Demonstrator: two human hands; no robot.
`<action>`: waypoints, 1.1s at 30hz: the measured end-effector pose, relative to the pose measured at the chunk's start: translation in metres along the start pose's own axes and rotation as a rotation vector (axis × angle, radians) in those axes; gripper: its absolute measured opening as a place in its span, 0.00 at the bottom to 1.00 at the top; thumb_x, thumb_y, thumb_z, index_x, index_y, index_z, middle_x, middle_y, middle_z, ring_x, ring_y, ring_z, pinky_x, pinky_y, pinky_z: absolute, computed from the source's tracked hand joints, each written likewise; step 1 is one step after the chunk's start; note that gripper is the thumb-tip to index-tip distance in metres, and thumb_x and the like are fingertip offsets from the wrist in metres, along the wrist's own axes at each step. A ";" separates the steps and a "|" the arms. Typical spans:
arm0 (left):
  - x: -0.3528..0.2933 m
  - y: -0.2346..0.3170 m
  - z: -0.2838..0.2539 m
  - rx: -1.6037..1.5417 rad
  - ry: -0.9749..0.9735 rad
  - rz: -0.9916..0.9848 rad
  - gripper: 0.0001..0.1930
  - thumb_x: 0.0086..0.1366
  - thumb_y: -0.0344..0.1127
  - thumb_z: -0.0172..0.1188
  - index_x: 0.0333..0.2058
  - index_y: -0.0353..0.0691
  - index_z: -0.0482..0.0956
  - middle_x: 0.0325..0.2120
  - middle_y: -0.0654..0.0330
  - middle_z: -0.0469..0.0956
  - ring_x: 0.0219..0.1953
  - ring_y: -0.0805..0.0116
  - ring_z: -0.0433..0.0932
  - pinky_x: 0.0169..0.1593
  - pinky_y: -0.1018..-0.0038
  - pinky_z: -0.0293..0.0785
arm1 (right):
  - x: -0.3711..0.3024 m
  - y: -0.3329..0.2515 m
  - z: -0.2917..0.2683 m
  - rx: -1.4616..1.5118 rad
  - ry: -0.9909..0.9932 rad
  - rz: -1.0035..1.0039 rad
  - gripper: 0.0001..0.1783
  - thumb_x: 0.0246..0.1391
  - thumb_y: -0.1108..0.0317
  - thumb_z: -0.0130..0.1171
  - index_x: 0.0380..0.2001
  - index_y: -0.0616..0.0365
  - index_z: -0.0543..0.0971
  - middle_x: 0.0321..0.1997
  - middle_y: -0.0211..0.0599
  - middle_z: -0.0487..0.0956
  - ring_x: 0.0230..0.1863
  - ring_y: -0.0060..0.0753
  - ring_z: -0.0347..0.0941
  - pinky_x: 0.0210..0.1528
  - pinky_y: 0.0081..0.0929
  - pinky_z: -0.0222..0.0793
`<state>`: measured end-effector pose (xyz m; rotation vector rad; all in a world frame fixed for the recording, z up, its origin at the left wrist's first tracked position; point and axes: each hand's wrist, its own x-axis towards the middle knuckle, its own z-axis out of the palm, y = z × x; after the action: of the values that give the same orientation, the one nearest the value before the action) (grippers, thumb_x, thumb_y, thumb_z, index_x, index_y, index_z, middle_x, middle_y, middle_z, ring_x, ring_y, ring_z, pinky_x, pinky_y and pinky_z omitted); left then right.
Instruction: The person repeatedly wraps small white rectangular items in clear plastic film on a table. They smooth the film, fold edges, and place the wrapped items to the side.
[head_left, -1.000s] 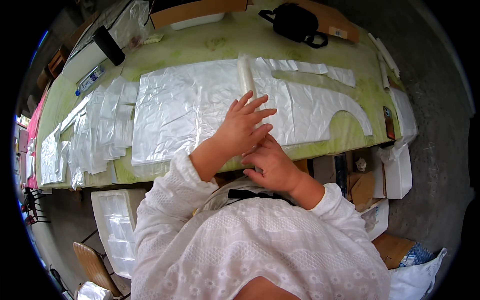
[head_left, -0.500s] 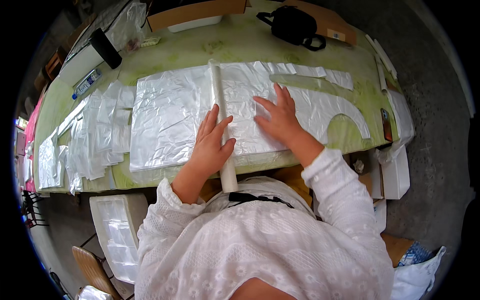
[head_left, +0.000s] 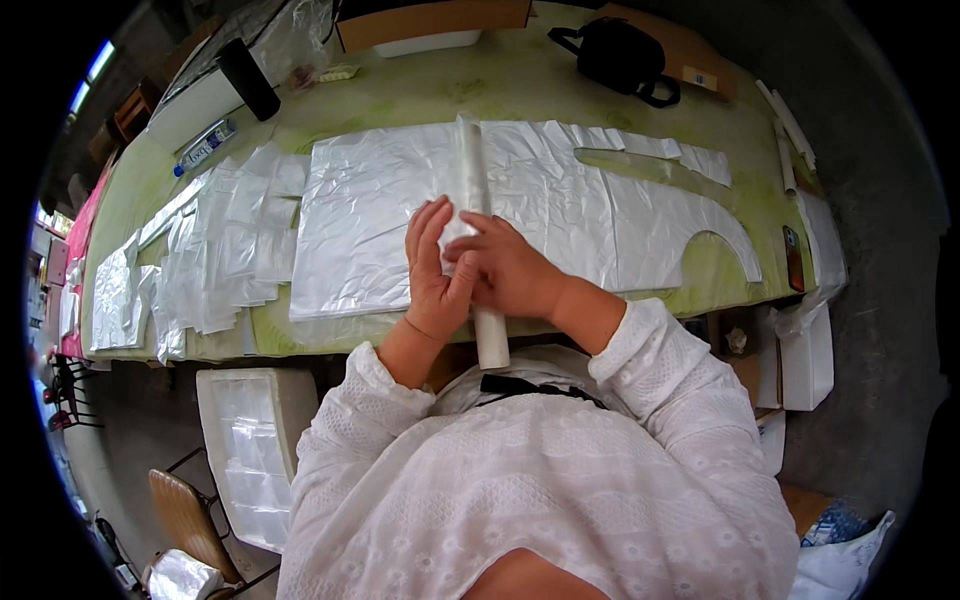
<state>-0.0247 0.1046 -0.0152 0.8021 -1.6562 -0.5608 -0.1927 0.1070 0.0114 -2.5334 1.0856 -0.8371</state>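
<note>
A stack of thin silvery-white plastic sheeting [head_left: 350, 230] lies flat on the green-covered table. On its right part the sheeting has a curved cutout and a long slot. Across the stack rests a pale, plastic-wrapped roll [head_left: 470, 155], one end jutting past the near table edge. My left hand [head_left: 435, 275] is raised over the sheeting just left of the roll, fingers stretched up and nothing held. Above the roll, my right hand [head_left: 515, 270] reaches across to the left palm. Its fingers are slightly blurred and loosely bent, with no object visible in them.
Overlapping cut plastic pieces [head_left: 220, 240] lie at left, below a water bottle [head_left: 205, 147] and a black cylinder [head_left: 248, 80]. At the back sit a black bag [head_left: 610, 55] and cardboard. A phone [head_left: 793, 258] lies near the right edge. A white bin [head_left: 245, 450] stands below left.
My right hand has moved left from the sheeting to meet my left hand above the roll. My left hand has lifted off the roll. The view has shifted slightly.
</note>
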 end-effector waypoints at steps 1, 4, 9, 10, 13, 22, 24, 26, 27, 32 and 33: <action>0.012 -0.001 -0.005 0.032 -0.096 0.094 0.27 0.67 0.42 0.63 0.62 0.39 0.75 0.65 0.51 0.71 0.71 0.41 0.61 0.73 0.50 0.54 | 0.001 -0.008 0.001 -0.078 -0.075 -0.056 0.22 0.52 0.66 0.67 0.51 0.55 0.81 0.57 0.40 0.81 0.68 0.51 0.68 0.69 0.53 0.61; 0.044 0.023 -0.011 0.093 -0.452 0.088 0.21 0.70 0.49 0.58 0.53 0.43 0.84 0.60 0.55 0.78 0.71 0.40 0.62 0.73 0.46 0.51 | 0.006 -0.009 0.011 0.372 0.055 0.077 0.18 0.51 0.67 0.67 0.46 0.55 0.82 0.52 0.40 0.81 0.59 0.51 0.74 0.64 0.46 0.67; 0.045 -0.002 -0.028 0.159 -0.650 -0.046 0.18 0.69 0.50 0.61 0.46 0.44 0.86 0.56 0.57 0.79 0.70 0.40 0.62 0.72 0.43 0.53 | -0.014 -0.023 -0.002 0.156 0.067 -0.012 0.13 0.49 0.73 0.66 0.41 0.54 0.84 0.49 0.37 0.83 0.57 0.48 0.75 0.64 0.49 0.69; 0.040 -0.007 -0.038 0.167 -0.627 -0.045 0.18 0.68 0.51 0.61 0.45 0.46 0.86 0.55 0.59 0.80 0.70 0.41 0.62 0.71 0.39 0.52 | -0.021 -0.034 -0.010 0.106 0.091 -0.051 0.12 0.50 0.74 0.66 0.40 0.53 0.84 0.49 0.36 0.83 0.58 0.47 0.75 0.65 0.51 0.68; 0.022 0.012 -0.059 0.532 -0.473 -0.042 0.12 0.62 0.39 0.66 0.44 0.47 0.83 0.56 0.60 0.77 0.70 0.41 0.63 0.70 0.39 0.56 | -0.054 -0.042 -0.013 0.125 0.183 -0.012 0.11 0.50 0.74 0.66 0.39 0.52 0.84 0.48 0.34 0.83 0.60 0.46 0.75 0.68 0.55 0.64; 0.004 0.040 -0.080 0.608 -0.519 -0.340 0.25 0.59 0.31 0.62 0.58 0.48 0.79 0.68 0.58 0.69 0.74 0.45 0.60 0.73 0.42 0.54 | -0.073 -0.035 -0.004 0.242 0.292 0.049 0.11 0.48 0.77 0.65 0.37 0.55 0.84 0.46 0.38 0.83 0.56 0.53 0.75 0.62 0.50 0.70; -0.005 0.011 -0.116 0.724 -0.386 -0.207 0.26 0.59 0.26 0.56 0.58 0.46 0.79 0.68 0.54 0.69 0.74 0.43 0.58 0.73 0.49 0.57 | -0.074 -0.033 -0.005 0.235 0.311 0.064 0.11 0.48 0.77 0.65 0.37 0.55 0.84 0.46 0.38 0.83 0.56 0.53 0.76 0.61 0.49 0.71; 0.006 0.023 -0.131 0.763 -0.219 -0.167 0.27 0.58 0.23 0.55 0.57 0.47 0.79 0.66 0.55 0.70 0.73 0.43 0.58 0.72 0.51 0.59 | -0.080 -0.034 -0.003 0.228 0.320 0.081 0.11 0.48 0.77 0.66 0.37 0.55 0.84 0.46 0.38 0.83 0.56 0.53 0.76 0.61 0.48 0.71; 0.011 0.030 -0.132 0.809 -0.156 -0.092 0.28 0.58 0.21 0.54 0.58 0.47 0.79 0.65 0.56 0.71 0.71 0.44 0.61 0.72 0.53 0.60 | -0.080 -0.034 -0.004 0.220 0.322 0.080 0.10 0.48 0.77 0.66 0.37 0.55 0.84 0.46 0.38 0.83 0.56 0.53 0.76 0.61 0.48 0.71; 0.003 0.035 -0.134 0.844 -0.245 -0.238 0.27 0.61 0.24 0.55 0.61 0.44 0.76 0.65 0.56 0.71 0.69 0.46 0.64 0.72 0.55 0.60 | -0.079 -0.033 -0.003 0.200 0.314 0.034 0.11 0.48 0.77 0.66 0.37 0.56 0.84 0.46 0.38 0.83 0.55 0.54 0.76 0.61 0.49 0.72; -0.002 0.026 -0.139 0.853 -0.284 -0.333 0.27 0.62 0.24 0.54 0.61 0.43 0.76 0.65 0.56 0.70 0.69 0.46 0.64 0.72 0.55 0.60 | -0.081 -0.034 -0.002 0.208 0.315 0.035 0.11 0.48 0.77 0.66 0.37 0.56 0.84 0.46 0.38 0.83 0.55 0.54 0.76 0.61 0.49 0.72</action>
<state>0.1050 0.1306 0.0340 1.6996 -2.0555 -0.1665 -0.2191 0.1890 -0.0047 -2.2555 1.0625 -1.2988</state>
